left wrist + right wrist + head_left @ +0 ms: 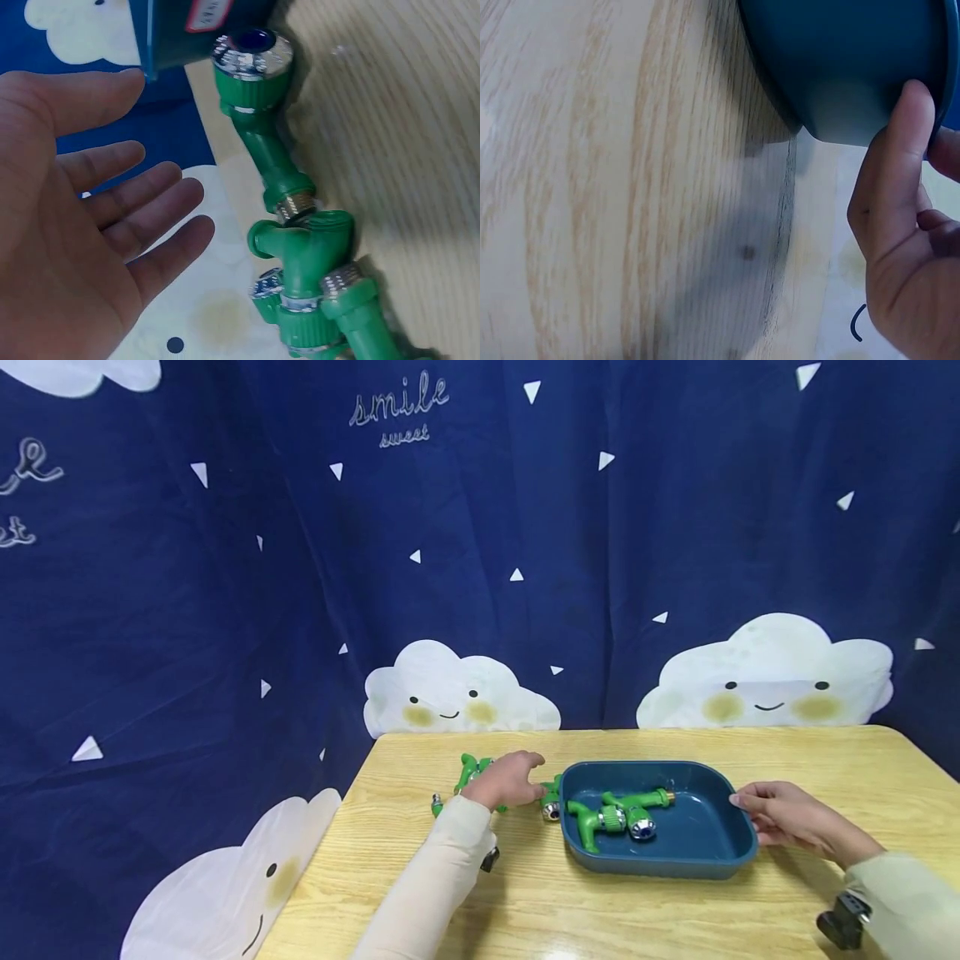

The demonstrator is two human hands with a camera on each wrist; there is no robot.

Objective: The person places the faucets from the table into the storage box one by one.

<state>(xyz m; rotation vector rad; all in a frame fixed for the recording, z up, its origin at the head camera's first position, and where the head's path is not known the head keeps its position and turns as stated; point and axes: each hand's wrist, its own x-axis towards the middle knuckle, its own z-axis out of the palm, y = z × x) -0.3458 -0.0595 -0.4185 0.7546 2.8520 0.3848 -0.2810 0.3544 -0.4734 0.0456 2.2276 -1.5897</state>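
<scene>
A dark blue plastic basin (697,837) stands on the wooden table with a couple of green taps (592,822) inside it. My right hand (787,817) pinches the basin's right rim; in the right wrist view its fingers lie against the outer wall (840,67). Over the table to the left of the basin hovers my left hand (513,779), fingers spread and holding nothing. Beside and below that hand lie more green taps, one with a chrome-ringed knob (253,56) right by the basin's left wall. The left hand partly hides the others in the head view.
The pale wooden table (637,918) reaches back to a dark blue curtain (480,527) printed with white clouds and triangles. A small camera (843,920) is strapped at the right wrist. A label (208,13) shows on the basin's outer wall.
</scene>
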